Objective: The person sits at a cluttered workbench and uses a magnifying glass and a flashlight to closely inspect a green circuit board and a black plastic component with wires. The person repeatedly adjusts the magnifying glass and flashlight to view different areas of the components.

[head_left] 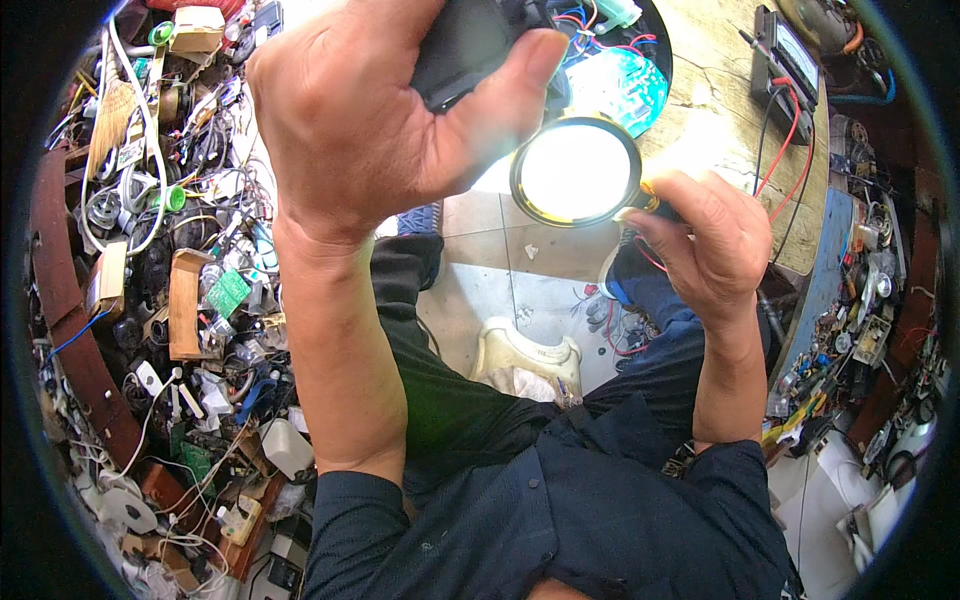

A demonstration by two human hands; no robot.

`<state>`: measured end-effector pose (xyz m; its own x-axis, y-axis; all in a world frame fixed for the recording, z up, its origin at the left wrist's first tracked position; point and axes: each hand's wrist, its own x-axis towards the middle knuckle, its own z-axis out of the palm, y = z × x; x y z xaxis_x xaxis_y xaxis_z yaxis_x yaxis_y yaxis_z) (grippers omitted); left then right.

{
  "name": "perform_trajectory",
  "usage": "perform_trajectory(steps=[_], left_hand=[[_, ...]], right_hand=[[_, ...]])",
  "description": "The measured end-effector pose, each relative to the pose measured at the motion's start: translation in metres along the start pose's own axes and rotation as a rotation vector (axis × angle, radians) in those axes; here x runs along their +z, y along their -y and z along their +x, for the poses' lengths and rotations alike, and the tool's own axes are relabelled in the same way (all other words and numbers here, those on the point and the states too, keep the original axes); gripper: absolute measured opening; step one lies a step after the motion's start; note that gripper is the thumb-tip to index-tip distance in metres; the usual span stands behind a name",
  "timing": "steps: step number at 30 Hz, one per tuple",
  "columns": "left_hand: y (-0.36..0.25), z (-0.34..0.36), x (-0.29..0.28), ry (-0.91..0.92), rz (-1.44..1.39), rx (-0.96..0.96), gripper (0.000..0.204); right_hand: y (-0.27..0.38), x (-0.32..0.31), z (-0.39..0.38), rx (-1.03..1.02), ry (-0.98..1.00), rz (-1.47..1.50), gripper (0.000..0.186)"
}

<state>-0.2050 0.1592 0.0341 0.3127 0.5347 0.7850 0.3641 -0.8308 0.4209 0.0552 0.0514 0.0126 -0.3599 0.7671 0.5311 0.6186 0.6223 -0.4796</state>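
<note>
Magnifier [577,171], round, black-rimmed, lens glaring: handle pinched in right hand [705,245] fingers. Left hand [375,110], just left of magnifier, fingers clenched around black device [465,45]. Multimeter [787,55] on tabletop [715,120], right of magnifier.

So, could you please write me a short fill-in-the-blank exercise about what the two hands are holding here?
1. The left hand grips a ____ coloured object.
2. The magnifying glass is held by the ____ hand.
3. The lens of the magnifying glass has a ____ shape.
4. The meter on the table has red and ____ wires.

Missing words: black; right; round; black
</note>
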Motion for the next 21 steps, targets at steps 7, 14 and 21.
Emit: perform_trajectory(steps=[7, 14, 21], left_hand=[[0.000, -0.002, 0.015, -0.137, -0.132, -0.003, 0.035], [-0.005, -0.007, -0.017, 0.138, 0.141, -0.174, 0.027], [-0.002, -0.009, -0.020, 0.068, 0.097, -0.131, 0.036]], right_hand=[[0.002, -0.002, 0.000, 0.013, 0.004, -0.013, 0.043], [-0.008, 0.001, 0.005, 0.000, 0.041, -0.030, 0.033], [-0.008, -0.003, 0.015, -0.024, 0.101, -0.028, 0.026]])
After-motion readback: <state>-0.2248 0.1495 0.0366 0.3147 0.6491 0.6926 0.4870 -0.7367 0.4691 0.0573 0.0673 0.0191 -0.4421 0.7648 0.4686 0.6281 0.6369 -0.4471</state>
